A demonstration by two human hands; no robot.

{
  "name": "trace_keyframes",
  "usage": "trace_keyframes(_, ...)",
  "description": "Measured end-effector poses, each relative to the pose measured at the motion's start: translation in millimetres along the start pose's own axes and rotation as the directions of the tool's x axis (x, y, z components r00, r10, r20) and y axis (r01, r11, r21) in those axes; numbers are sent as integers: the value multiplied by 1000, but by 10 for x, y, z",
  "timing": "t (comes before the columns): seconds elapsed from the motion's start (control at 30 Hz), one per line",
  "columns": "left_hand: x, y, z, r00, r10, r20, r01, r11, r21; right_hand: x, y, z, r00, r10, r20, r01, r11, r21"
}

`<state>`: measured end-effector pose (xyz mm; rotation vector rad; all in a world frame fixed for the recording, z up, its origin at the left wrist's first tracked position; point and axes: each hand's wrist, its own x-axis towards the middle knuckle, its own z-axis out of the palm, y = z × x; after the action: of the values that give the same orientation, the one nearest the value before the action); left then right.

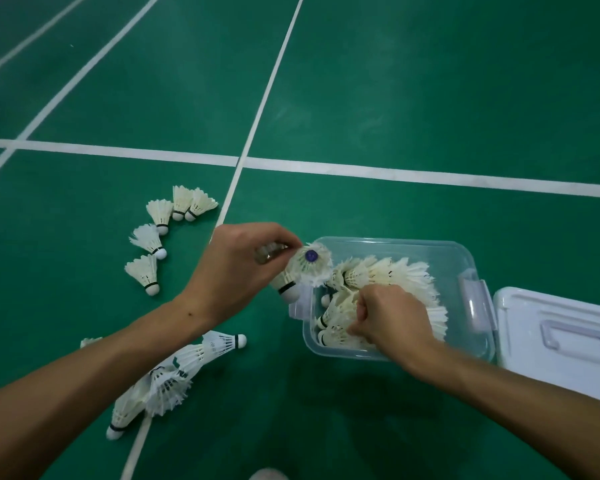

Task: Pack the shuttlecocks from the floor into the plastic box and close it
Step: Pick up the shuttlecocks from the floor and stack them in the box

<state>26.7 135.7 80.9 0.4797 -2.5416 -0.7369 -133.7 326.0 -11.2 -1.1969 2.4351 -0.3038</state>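
A clear plastic box (pixel 465 261) sits open on the green floor, holding several white shuttlecocks (pixel 395 271). My left hand (pixel 243 268) hovers at the box's left rim and grips a small stack of shuttlecocks (pixel 302 271), feathers toward the box, cork tips down-left. My right hand (pixel 392 320) is inside the box, fingers curled on the shuttlecocks there. Several loose shuttlecocks (pixel 153 237) lie in an arc on the floor to the left. Another bunch of nested shuttlecocks (pixel 174 372) lies under my left forearm.
The box's white lid (pixel 561 337), with a moulded handle, lies flat on the floor just right of the box. White court lines (pixel 326 166) cross the green floor. A pale blurred shape (pixel 267 474) shows at the bottom edge.
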Motion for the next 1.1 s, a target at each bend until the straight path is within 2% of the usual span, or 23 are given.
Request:
trace_keyframes(0.07, 18, 28, 44, 1000, 14, 23, -13, 1000, -19, -12, -31, -10, 999, -37, 4, 37, 996, -83)
trace_keyframes(0.17, 59, 96, 105, 995, 46, 84, -40, 997, -68, -28, -10, -108, 998, -59, 35, 62, 994, -92)
trace_keyframes(0.33, 135, 187, 188, 986, 29, 162, -13, 995, -104, -137, 136, -289, 998, -32, 56, 23, 989, 143)
trace_keyframes(0.47, 234, 256, 308, 978, -48, 205, 64, 995, -71, -264, 255, -499, 998, -13, -56, 35, 907, 421)
trace_keyframes(0.53, 286, 318, 385, 969, -85, 234, 99, 994, -45, -346, 253, -572, 987, -31, -156, 101, 877, 469)
trace_keyframes(0.63, 376, 413, 498, 949, -151, 278, 156, 988, 4, -397, 208, -570, 914, -236, -330, 332, 902, 274)
trace_keyframes(0.7, 430, 452, 562, 934, -184, 307, 190, 982, 10, -367, 210, -483, 884, -344, -317, 412, 893, 181)
trace_keyframes(0.87, 495, 475, 658, 908, -238, 346, 252, 968, 2, -300, 286, -331, 877, -347, -332, 400, 910, 106)
trace_keyframes(0.97, 505, 509, 646, 895, -234, 380, 273, 961, -51, -316, 323, -303, 845, -371, -385, 412, 911, 25)
trace_keyframes(1.03, 524, 501, 552, 907, -229, 354, 272, 959, -76, -346, 336, -305, 827, -369, -424, 412, 911, 10)
trace_keyframes(1.1, 551, 441, 401, 937, -227, 266, 253, 965, -66, -410, 347, -312, 824, -349, -447, 419, 905, 66)
